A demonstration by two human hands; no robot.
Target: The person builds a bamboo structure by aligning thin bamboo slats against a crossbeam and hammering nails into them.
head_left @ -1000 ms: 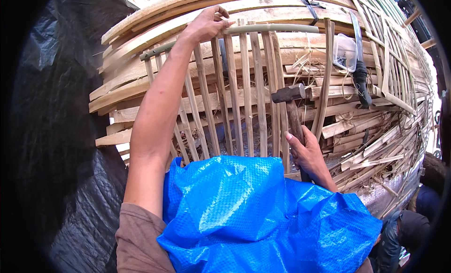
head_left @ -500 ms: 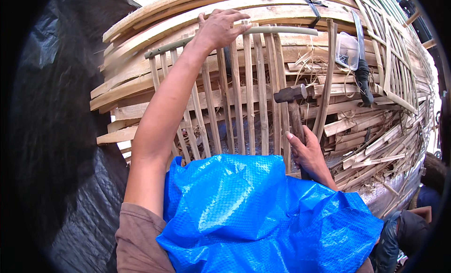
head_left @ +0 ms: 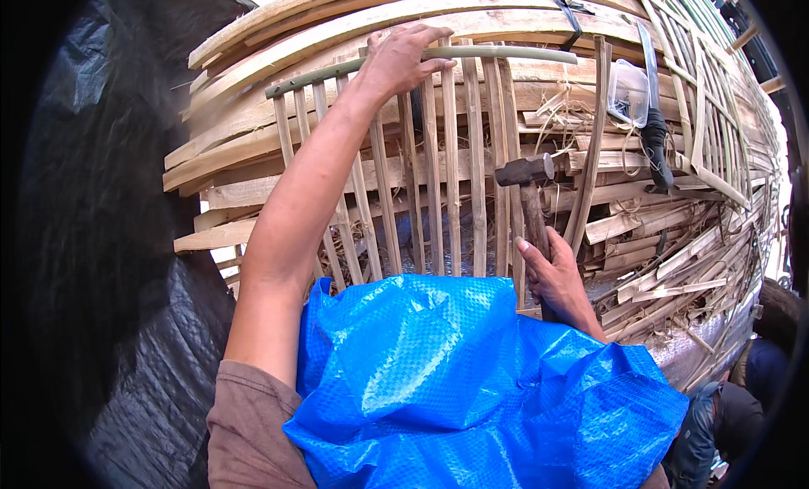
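My left hand (head_left: 403, 61) is closed over a green bamboo rail (head_left: 506, 53) at the top of a row of upright wooden slats. Its fingers lie over the rail, with the thumb just below near the top of a slat (head_left: 451, 144). The slats run down from the rail toward me, their lower ends hidden behind a blue plastic sheet (head_left: 413, 354) over my front. On the right, a hammer (head_left: 529, 203) stands head up, my right hand (head_left: 556, 278) wrapped round its wooden handle. The hammer head is beside the rightmost slats.
Stacked boards (head_left: 278, 127) lie behind the slats. A clear plastic tub (head_left: 628, 93), beside a knife (head_left: 653, 135) with a black-wrapped handle, sits right of a loose upright stick (head_left: 590, 144). Split bamboo (head_left: 674, 270) piles lower right; black sheeting (head_left: 126, 236) hangs left. Another person (head_left: 725, 422) is at lower right.
The slats and rail sit slightly farther right in the picture. My left thumb appears a little lower by the rail. My right hand keeps its hold on the hammer.
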